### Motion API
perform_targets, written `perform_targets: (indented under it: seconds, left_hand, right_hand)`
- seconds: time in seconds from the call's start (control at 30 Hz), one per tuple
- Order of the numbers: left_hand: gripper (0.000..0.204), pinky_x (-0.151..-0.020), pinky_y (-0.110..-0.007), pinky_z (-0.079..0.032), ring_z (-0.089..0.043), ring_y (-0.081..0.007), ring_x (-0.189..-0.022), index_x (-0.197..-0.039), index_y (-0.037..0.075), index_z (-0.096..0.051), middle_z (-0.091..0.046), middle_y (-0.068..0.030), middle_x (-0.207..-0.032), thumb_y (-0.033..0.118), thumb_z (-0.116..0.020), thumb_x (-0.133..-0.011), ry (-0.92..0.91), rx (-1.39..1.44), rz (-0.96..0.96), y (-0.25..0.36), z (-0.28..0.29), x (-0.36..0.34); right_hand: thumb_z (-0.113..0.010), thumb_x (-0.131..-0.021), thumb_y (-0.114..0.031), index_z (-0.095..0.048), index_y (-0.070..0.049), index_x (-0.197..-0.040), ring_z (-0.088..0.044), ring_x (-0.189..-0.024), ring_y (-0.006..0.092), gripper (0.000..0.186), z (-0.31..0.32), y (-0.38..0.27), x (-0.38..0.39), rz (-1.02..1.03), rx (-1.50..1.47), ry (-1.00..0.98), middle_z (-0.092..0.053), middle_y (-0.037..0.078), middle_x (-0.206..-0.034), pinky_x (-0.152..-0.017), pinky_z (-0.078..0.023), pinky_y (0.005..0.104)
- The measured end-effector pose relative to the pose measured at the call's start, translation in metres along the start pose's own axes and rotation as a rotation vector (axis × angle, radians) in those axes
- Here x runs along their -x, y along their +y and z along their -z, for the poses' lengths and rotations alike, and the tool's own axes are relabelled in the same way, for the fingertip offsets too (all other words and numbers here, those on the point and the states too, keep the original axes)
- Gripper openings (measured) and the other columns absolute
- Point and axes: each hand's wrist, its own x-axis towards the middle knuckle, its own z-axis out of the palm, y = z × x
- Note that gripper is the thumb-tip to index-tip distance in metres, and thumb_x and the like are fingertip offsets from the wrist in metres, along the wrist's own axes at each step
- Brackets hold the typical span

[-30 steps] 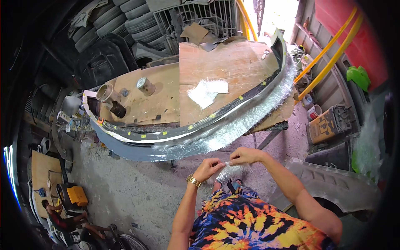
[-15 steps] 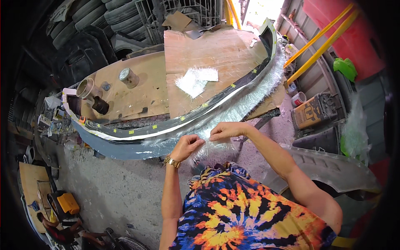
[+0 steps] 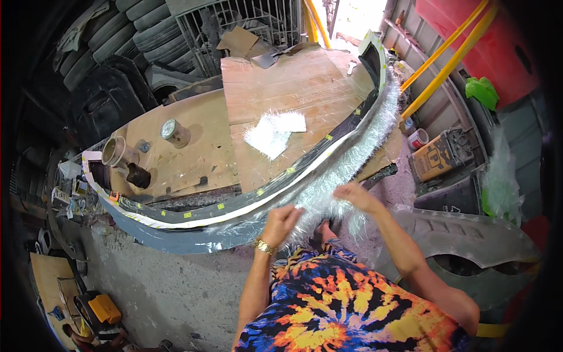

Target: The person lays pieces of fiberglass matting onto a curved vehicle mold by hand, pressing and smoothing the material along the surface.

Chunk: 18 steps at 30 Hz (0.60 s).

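A long curved panel (image 3: 170, 239), which looks like a car bumper, crosses in front of me, grey-blue outside, with a white band and small yellow tape squares. Shiny fibreglass matting (image 3: 328, 185) with frayed strands covers the outer side of its right half. My left hand (image 3: 280, 225), a gold watch at its wrist, is closed by the matting's lower edge, fingertips pinched on fibreglass. To its right, my right hand (image 3: 359, 197) is closed too, with a loose frayed tuft of fibreglass (image 3: 355, 224) hanging beneath it. Motion blurs its fingertips.
Cardboard (image 3: 205, 155) behind the panel bears cut fibreglass pieces (image 3: 272, 136), a tin (image 3: 175, 134) and tubs (image 3: 120, 152). A grey vented body panel (image 3: 446, 234) lies at right, near yellow poles (image 3: 451, 61). Tyres (image 3: 141, 17) are stacked at the back; another person (image 3: 88, 337) is at lower left.
My hands, close together before, have drawn apart, the right one moving right with the fibreglass and the left slightly right and nearer me. The view has shifted a little.
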Motion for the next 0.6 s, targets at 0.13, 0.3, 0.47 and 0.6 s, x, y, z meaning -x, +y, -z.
perform_targets:
  seconds: [0.13, 0.3, 0.47, 0.6]
  left_hand:
    - [0.032, -0.044, -0.035, -0.03, -0.035, -0.021, -0.044, -0.067, -0.002, -0.054, -0.043, -0.0176, -0.054, 0.019, -0.061, -0.089, 0.276, -0.292, -0.032, 0.009, 0.051, -0.059]
    - [0.034, -0.053, -0.042, -0.039, -0.054, -0.0357, -0.058, -0.081, -0.001, -0.061, -0.055, -0.0216, -0.067, 0.032, -0.06, -0.089, 0.314, -0.528, -0.061, 0.014, 0.082, -0.176]
    - [0.037, -0.077, -0.041, -0.048, -0.058, -0.0384, -0.092, -0.113, 0.005, -0.054, -0.059, -0.0192, -0.106, 0.028, -0.063, -0.086, 0.376, -0.484, -0.367, 0.028, 0.03, -0.189]
    - [0.062, -0.104, -0.046, -0.031, -0.036, -0.035, -0.13, -0.132, 0.013, -0.046, -0.036, -0.0169, -0.143, 0.028, -0.07, -0.076, -0.065, -0.504, -0.386, 0.04, -0.091, -0.095]
  right_hand:
    - [-0.057, -0.092, -0.02, -0.06, -0.001, -0.079, -0.039, -0.066, 0.0033, 0.023, 0.097, 0.067, 0.019, -0.088, -0.061, 0.509, -0.044, -0.008, -0.068, -0.057, -0.033, 0.0234]
    - [-0.058, -0.092, -0.02, -0.056, -0.005, -0.072, -0.033, -0.064, 0.0018, 0.025, 0.085, 0.037, 0.013, -0.168, -0.033, 0.406, -0.039, -0.009, -0.067, -0.054, -0.028, 0.0226]
    - [-0.055, -0.093, -0.016, -0.056, -0.007, -0.095, -0.058, -0.075, 0.0062, 0.009, 0.065, 0.017, 0.013, -0.244, -0.66, 0.514, -0.059, -0.003, -0.082, -0.067, -0.046, 0.0226]
    - [-0.053, -0.093, -0.013, -0.052, -0.011, -0.108, -0.063, -0.088, 0.0163, 0.015, 0.032, 0.022, -0.001, -0.157, -1.235, 0.673, -0.063, 0.003, -0.101, -0.074, -0.052, 0.0333]
